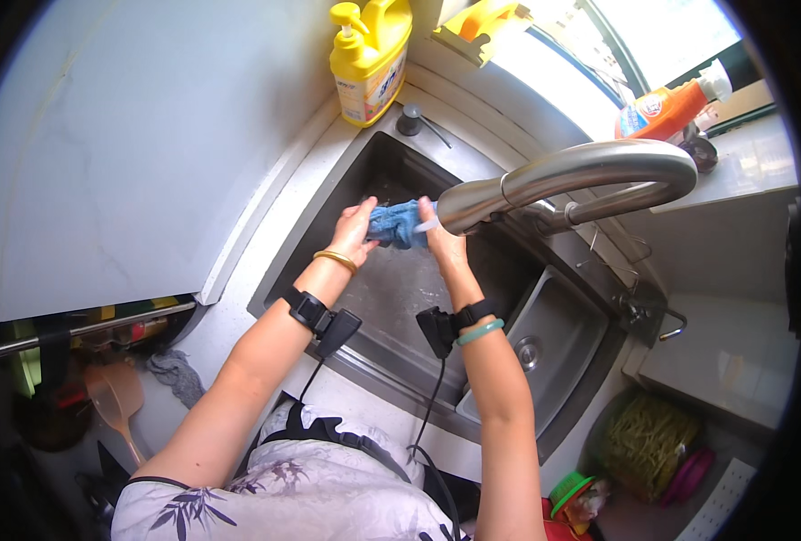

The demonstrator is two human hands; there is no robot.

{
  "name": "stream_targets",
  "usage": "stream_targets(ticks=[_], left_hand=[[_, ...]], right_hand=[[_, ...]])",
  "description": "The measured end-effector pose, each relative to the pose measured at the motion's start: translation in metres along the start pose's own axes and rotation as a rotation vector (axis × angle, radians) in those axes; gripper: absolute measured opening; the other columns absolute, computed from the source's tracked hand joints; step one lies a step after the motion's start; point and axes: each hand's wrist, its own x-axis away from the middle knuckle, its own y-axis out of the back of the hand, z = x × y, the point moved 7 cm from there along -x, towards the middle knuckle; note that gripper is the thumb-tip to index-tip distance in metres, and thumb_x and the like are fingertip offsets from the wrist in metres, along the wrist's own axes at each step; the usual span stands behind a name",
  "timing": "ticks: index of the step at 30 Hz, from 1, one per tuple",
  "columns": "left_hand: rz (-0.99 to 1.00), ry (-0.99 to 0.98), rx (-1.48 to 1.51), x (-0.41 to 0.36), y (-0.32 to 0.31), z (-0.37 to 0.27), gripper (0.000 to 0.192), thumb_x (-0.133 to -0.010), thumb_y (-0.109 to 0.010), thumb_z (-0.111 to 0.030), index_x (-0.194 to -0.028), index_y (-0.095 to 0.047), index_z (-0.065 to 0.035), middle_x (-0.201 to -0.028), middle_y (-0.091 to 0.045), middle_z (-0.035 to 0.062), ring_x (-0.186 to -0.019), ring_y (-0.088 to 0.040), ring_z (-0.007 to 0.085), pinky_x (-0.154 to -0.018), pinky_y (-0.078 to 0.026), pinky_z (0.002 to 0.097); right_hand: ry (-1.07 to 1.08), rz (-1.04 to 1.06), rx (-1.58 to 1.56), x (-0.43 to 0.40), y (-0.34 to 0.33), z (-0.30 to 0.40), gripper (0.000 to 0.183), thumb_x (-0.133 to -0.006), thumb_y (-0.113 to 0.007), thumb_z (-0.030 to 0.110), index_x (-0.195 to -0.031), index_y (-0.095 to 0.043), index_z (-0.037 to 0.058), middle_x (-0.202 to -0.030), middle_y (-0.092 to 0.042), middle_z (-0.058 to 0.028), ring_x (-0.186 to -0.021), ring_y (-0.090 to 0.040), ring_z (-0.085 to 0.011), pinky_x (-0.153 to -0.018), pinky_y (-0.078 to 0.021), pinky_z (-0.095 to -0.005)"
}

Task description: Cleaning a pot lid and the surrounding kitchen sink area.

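Note:
A bunched blue cloth [395,223] is stretched between my two hands above the sink basin [400,291]. My left hand [354,233] grips its left end, and my right hand [443,237] holds the other end. Water runs from the steel gooseneck faucet [569,172] onto the cloth beside my right thumb. The faucet head covers part of my right hand. Wet patches shine on the basin floor below.
A smaller basin with a drain [528,353] lies to the right. Behind the sink stand a yellow pump bottle [371,64] and a built-in soap dispenser [410,120]. An orange spray bottle [664,108] rests by the window. A grey rag [176,376] lies at left. Cables hang from both wrist straps.

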Motion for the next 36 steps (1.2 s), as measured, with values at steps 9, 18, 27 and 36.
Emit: stream_targets(ticks=[9,18,27,36], left_hand=[[0.505,0.627,0.365,0.008,-0.041,0.063,0.053,-0.081,-0.05,-0.056,-0.105,-0.052,-0.0086,-0.108,-0.055,0.0111,-0.097,-0.053,0.0277,-0.087,-0.041,0.0469],[0.251,0.52,0.254,-0.009,-0.028,0.079,0.042,-0.077,-0.062,-0.049,-0.092,-0.055,-0.0104,-0.082,-0.057,0.0033,-0.068,-0.054,0.0173,-0.066,-0.05,0.0381],[0.683,0.62,0.333,0.059,-0.064,0.053,0.032,-0.08,-0.062,-0.027,-0.1,-0.053,-0.0037,-0.099,-0.058,0.0117,-0.077,-0.054,0.0213,-0.067,-0.054,0.0297],[0.841,0.792,0.529,0.075,-0.066,0.053,0.021,-0.081,-0.062,-0.018,-0.09,-0.052,-0.0013,-0.076,-0.055,0.0057,-0.067,-0.056,0.0137,-0.057,-0.051,0.0218]], right_hand=[[0.256,0.443,0.298,0.05,-0.02,0.057,0.038,-0.071,-0.065,0.006,-0.106,-0.052,0.0027,-0.095,-0.059,-0.0171,-0.091,-0.057,-0.0338,-0.078,-0.0455,-0.0364],[0.242,0.211,0.056,0.028,0.034,0.04,0.022,-0.078,-0.061,0.007,-0.099,-0.06,0.0002,-0.078,-0.062,-0.0043,-0.066,-0.056,-0.0111,-0.061,-0.0464,-0.0263],[-0.448,0.608,-0.767,0.035,-0.013,-0.02,0.037,-0.084,-0.057,0.027,-0.114,-0.051,0.0067,-0.118,-0.052,-0.0146,-0.086,-0.057,-0.0178,-0.078,-0.0482,-0.033],[-0.34,0.612,-0.825,0.03,-0.023,0.019,0.057,-0.082,-0.064,0.026,-0.13,-0.039,0.006,-0.103,-0.059,-0.0119,-0.087,-0.056,-0.0165,-0.07,-0.0504,-0.0295]])
